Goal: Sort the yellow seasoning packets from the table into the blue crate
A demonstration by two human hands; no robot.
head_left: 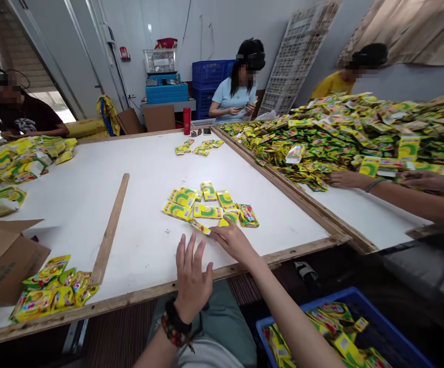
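Observation:
Several flat yellow boxes with green print lie in a loose cluster on the white tabletop (145, 245). My right hand (237, 243) reaches into the near side of this cluster, its fingertips closed at the right end of a narrow yellow box (199, 226). Another yellow box (229, 219) lies partly beneath its raised finger. At the cluster's right edge is a box with a colourful picture face (248, 215). My left hand (193, 276) is held near the table's front edge, fingers spread and nothing in it. A dark band and a bead bracelet circle that wrist.
A wooden strip (110, 230) crosses the table at left, near yellow packets (53, 291) and a cardboard box (7, 260). Beyond a wooden rail (275, 176) rises a large heap of packets (344, 138). A blue crate (354, 296) stands below right. Co-workers sit around; another person's hand (348, 179) touches the heap.

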